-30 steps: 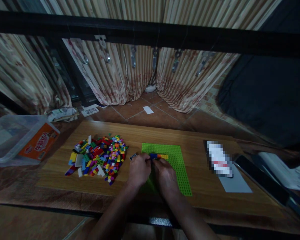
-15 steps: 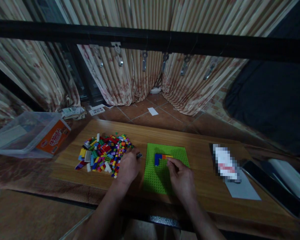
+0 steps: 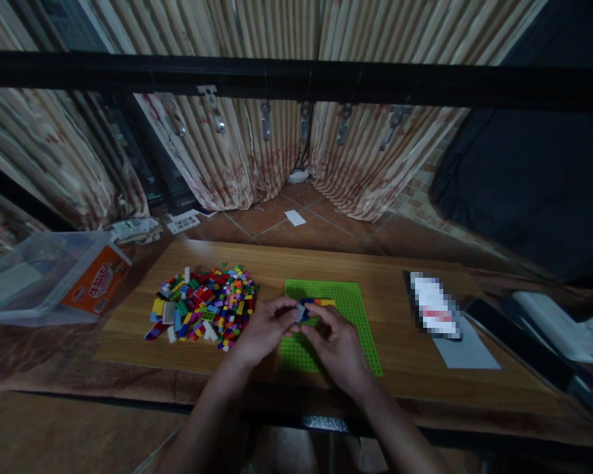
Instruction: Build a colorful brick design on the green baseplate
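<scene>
My left hand [image 3: 268, 327] pinches a small grey toy brick [image 3: 300, 312] between thumb and fingers, above the left part of a green studded baseplate [image 3: 352, 329]. From the other side, the curled fingertips of my right hand [image 3: 337, 342] meet at the same brick. Just behind the fingers, a row of blue, orange and yellow bricks [image 3: 326, 301] is fixed on the baseplate, partly covered by my hands. To the left of my left hand lies a loose heap of many-coloured toy bricks [image 3: 205, 306].
A wooden board [image 3: 178, 359] carries everything. At the left stands a clear plastic bin [image 3: 44, 289] with an orange label. Towards the right are a blurred-out item [image 3: 432, 306], a white paper [image 3: 467, 352] and a dark long object [image 3: 518, 342]. A black bar [image 3: 277, 76] crosses ahead.
My left hand has moved right from beside the heap to over the baseplate, bringing the brick. My right hand has left the yellow end of the row and come left to meet it.
</scene>
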A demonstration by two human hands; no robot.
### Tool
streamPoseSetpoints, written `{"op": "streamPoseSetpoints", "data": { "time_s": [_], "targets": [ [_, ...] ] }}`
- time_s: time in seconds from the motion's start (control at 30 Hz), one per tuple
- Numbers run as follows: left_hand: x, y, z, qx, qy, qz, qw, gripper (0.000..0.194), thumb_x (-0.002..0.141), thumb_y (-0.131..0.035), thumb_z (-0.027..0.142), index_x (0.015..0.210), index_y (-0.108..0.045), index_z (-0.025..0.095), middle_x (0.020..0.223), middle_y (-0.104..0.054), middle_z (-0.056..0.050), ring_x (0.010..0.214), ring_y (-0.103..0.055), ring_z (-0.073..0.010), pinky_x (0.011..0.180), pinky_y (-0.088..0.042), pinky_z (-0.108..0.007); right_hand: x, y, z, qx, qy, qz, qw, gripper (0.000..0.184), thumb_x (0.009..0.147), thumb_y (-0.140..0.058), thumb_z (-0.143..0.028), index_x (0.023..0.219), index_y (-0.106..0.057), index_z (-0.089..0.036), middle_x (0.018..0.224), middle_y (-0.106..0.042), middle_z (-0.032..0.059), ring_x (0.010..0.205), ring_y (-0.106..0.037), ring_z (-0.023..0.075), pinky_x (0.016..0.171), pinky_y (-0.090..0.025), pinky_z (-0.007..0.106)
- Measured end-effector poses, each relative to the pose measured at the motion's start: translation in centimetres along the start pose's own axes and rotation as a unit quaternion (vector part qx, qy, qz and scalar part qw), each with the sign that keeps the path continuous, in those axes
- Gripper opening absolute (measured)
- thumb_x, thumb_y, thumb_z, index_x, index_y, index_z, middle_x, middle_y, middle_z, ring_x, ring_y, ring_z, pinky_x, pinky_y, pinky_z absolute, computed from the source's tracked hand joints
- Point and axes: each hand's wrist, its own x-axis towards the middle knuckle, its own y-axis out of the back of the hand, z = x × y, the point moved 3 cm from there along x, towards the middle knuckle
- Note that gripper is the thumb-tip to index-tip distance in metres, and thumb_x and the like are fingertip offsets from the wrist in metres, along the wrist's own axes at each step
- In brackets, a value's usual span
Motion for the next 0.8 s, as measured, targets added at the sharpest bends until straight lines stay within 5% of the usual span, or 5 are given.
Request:
{"op": "streamPoseSetpoints", "data": {
  "time_s": [0.3, 0.53, 0.8],
  "targets": [
    [-0.6, -1.2, 0.0, -0.001, 0.039, -0.025, 0.999, 0.026, 0.075, -0.061, 0.037, 0.091, -0.063, 0.016, 0.081, -0.066, -0.002, 0.066, -0.059, -0.0107, 0.059, -0.046, -0.022, -0.4, 0.4, 0.1, -0.076, 0.007, -0.043, 0.996, 0.028, 0.081, -0.063, -0.026, 0.109, -0.063, -0.024, 0.095, -0.064, 0.0030, 0.085, -0.060, 0.0161, 0.078, -0.047, 0.029],
    [0.5, 0.8, -1.8, 0.116, -0.020, 0.049, 0.992, 0.018, 0.079, -0.053, 0.030, 0.085, -0.064, 0.018, 0.074, -0.067, 0.000, 0.066, -0.064, -0.0139, 0.061, -0.048, -0.024, -0.7, 0.4, 2.1, -0.191, -0.021, -0.099, 0.976, 0.025, 0.076, -0.065, -0.020, 0.101, -0.065, -0.023, 0.093, -0.064, 0.0022, 0.088, -0.060, 0.0189, 0.081, -0.045, 0.033],
    [0.2, 0.1, -1.3, 0.245, -0.025, 0.057, 0.967, 0.016, 0.077, -0.054, 0.020, 0.086, -0.067, 0.020, 0.080, -0.070, -0.001, 0.077, -0.065, -0.0147, 0.073, -0.050, -0.024, -0.1, -0.9, 1.8, -0.181, -0.030, -0.093, 0.979, 0.034, 0.075, -0.065, -0.021, 0.109, -0.062, -0.021, 0.095, -0.066, 0.0033, 0.087, -0.061, 0.0186, 0.081, -0.046, 0.033]
  ]
}}
